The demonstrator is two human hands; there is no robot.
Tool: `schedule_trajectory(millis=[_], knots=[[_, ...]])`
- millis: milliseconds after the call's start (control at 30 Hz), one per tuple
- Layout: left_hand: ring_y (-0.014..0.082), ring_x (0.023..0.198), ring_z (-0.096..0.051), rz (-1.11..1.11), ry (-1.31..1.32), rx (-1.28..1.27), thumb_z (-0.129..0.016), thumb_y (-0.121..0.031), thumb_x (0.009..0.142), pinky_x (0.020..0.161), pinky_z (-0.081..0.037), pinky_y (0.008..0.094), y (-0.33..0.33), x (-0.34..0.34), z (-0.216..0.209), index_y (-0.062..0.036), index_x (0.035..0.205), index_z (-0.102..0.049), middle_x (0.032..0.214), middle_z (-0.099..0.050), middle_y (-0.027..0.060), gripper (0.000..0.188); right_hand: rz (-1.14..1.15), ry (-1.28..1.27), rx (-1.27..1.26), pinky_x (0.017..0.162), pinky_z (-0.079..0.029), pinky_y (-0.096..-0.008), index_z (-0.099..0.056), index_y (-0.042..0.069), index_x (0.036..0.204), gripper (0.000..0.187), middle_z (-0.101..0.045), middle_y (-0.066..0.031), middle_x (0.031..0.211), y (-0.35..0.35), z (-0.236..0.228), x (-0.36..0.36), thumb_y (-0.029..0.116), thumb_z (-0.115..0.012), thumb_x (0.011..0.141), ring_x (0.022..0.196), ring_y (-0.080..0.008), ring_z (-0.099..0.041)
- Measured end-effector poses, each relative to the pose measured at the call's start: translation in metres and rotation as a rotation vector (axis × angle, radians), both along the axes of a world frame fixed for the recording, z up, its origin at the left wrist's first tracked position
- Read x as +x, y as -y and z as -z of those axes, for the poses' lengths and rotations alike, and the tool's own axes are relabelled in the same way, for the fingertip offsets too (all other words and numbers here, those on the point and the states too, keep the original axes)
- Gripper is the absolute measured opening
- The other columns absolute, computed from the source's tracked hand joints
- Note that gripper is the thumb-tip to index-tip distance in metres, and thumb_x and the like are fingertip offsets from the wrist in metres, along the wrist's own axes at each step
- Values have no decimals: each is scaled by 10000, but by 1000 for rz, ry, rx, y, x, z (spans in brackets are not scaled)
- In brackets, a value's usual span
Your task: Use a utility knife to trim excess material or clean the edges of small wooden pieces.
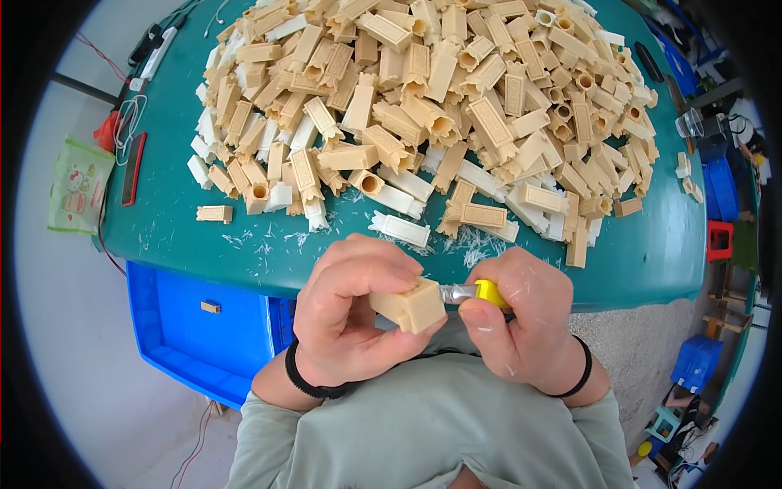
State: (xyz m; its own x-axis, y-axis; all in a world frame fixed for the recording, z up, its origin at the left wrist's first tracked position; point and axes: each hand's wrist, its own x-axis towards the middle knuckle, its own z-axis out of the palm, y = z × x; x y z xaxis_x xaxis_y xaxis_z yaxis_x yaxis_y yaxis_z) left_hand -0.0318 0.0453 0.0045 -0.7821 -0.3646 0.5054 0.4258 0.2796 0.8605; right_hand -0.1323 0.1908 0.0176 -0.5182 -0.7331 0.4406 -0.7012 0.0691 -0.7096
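Observation:
My left hand (350, 306) is closed around a beige, box-shaped moulded piece (417, 306), with one end turned to the right. In my right hand (525, 314) is a utility knife (489, 293) with a yellow body and a metal front. Its front end meets or lies just beside the piece's upper right edge; the very tip is too small to make out. Just beyond both hands, a large heap of similar beige and white hollow pieces (399, 122) covers the green table (652, 265). White shavings (474, 254) lie on the tabletop, and a few cling to my right hand.
A blue bin (191, 338) stands below the table edge at the left, with one small beige piece (211, 307) in it. At the table's left side lie a red-edged phone (134, 169) and a white cable (130, 122). A clear cup (689, 124) stands at the right edge.

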Motion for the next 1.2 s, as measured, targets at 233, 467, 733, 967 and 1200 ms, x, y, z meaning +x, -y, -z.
schedule_trajectory(millis=[233, 467, 733, 967, 1200], knots=[[177, 823, -531, -10, 1, 115, -714, 27, 600, 690, -437, 258, 1, -2, 1, -19, 950, -508, 935, -518, 111, 408, -36, 33, 20, 383, -351, -282, -524, 48, 768, 239, -471, -62, 570, -3, -5, 2, 217, -680, 704, 438, -201, -451], [180, 816, -534, 6, 11, 107, -709, 9, 608, 693, -435, 263, 2, -1, 2, -11, 957, -512, 932, -528, 114, 401, -42, 6, 14, 380, -344, -279, -515, 53, 756, 244, -469, -55, 568, -3, -2, 1, 221, -683, 699, 435, -196, -447], [180, 779, -542, 36, 33, 87, -713, -6, 597, 668, -432, 264, 5, -1, 2, -14, 929, -523, 887, -553, 107, 382, -38, -25, 23, 381, -337, -278, -512, 61, 735, 259, -450, -46, 559, -1, -1, -1, 250, -686, 699, 437, -192, -441], [174, 759, -545, 18, 82, 101, -714, 5, 584, 655, -433, 261, 5, -1, 1, -20, 904, -529, 842, -568, 93, 371, -23, -56, 24, 388, -338, -283, -506, 65, 722, 268, -443, -43, 553, 0, 3, -3, 270, -678, 706, 440, -194, -438], [172, 754, -545, 58, 132, 167, -712, 5, 585, 649, -433, 260, 5, -1, 0, -24, 891, -535, 839, -573, 89, 355, -42, -74, 46, 395, -351, -291, -512, 62, 726, 255, -459, -52, 562, 0, 5, -9, 255, -679, 703, 447, -206, -450]])
